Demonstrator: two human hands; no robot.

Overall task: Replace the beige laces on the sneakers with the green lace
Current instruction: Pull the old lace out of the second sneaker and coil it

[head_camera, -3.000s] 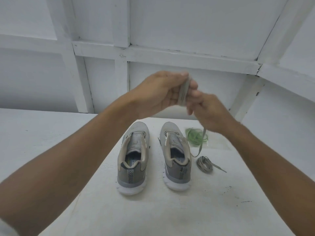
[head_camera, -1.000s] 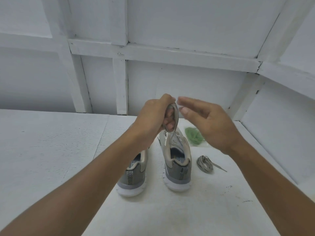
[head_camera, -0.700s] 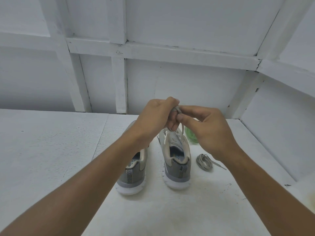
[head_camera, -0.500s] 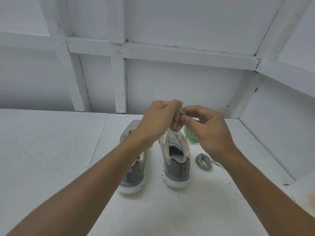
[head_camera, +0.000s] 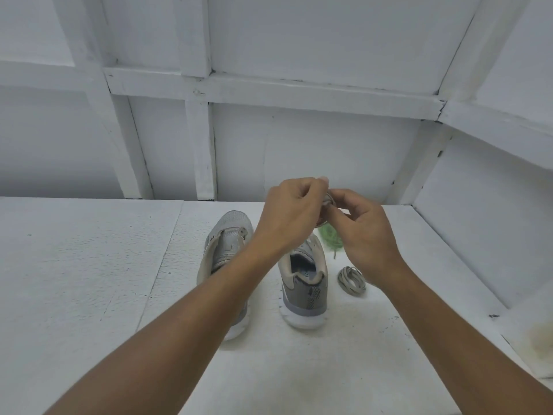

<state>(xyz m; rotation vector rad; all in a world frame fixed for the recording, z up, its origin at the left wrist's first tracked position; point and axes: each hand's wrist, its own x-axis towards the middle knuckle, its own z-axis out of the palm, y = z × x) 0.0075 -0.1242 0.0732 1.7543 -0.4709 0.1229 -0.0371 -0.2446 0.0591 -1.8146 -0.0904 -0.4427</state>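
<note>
Both hands are up in the air, over the toes of the shoes. The left hand (head_camera: 294, 211) has its fingers curled around a small beige lace bundle (head_camera: 329, 200). The right hand (head_camera: 365, 232) pinches the same bundle with its thumb and first finger. So each grip is closed tight on that little wad of lace.

The green lace (head_camera: 329, 238) lies in a loose pile on the tabletop (head_camera: 89, 265), at about 1 o'clock from the right sneaker (head_camera: 305, 283). The hands hide part of it. A coiled beige lace (head_camera: 351, 280) lies at 3 o'clock from that shoe, just beside it. The left sneaker (head_camera: 227, 250) stands at 9 o'clock from the right one, and both point to 12 o'clock, toward the white wall (head_camera: 299, 145). Both shoes look like they have no laces in them, so I think the green lace goes in next.

What could go wrong? If a finger slips, the bundle may pop open and unwind. Then it must be wound up again. If it drops, it could land on the green pile right under the hands and get tangled with it.

The left arm covers the side of the left sneaker. The hands cover the toe of the right one. The holes for the laces are hard to see from here.
</note>
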